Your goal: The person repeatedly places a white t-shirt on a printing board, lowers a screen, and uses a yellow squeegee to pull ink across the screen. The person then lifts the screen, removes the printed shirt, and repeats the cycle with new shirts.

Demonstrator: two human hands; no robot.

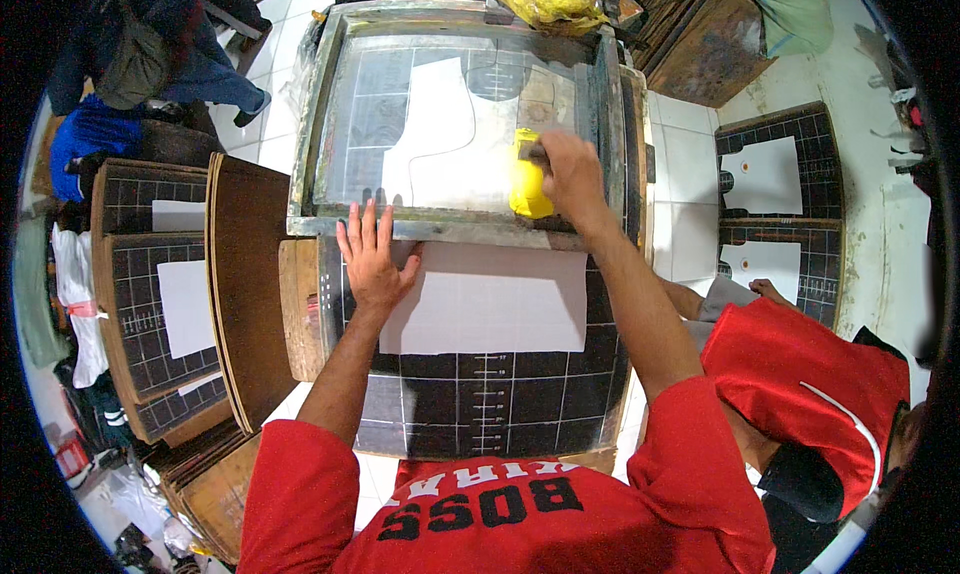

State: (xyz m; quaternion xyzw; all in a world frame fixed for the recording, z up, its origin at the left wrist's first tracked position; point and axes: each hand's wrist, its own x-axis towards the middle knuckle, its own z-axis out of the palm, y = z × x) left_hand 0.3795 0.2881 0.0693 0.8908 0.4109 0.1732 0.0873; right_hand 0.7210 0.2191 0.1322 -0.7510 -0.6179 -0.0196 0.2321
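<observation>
Pulling stroke: I see the right hand [568, 174] closed around the top of a yellow squeegee [527, 179], knuckles up, blade down on the mesh of the printing screen [455, 124].
Right hand grip: fingers wrapped over the handle; I would keep the wrist locked so the blade stays level from edge to edge.
Left hand: the left hand [372, 259] lies open and flat, fingers spread, across the near rail of the screen frame [440, 226] and onto the white sheet [490, 299] under it. Nothing is gripped; it presses down.
Left hand duty: I judge that it pins frame and sheet together; any slip here would smear the print, so the pressure should stay even.
Squeegee position: right half of the mesh, close to the near rail, beside the pale garment-shaped outline in the screen.
Blade angle: I cannot tell the tilt from this view; a steady lean toward the body is my advice.
Sheet: it lies on the dark gridded board [490, 394], its near part showing, the rest under the frame.
Surroundings: similar gridded boards with white sheets [160, 314] stand at the left; two more [780, 214] lie at the right.
Nearby person: a person in a red shirt [800, 384] crouches at the right, well apart from the frame.
</observation>
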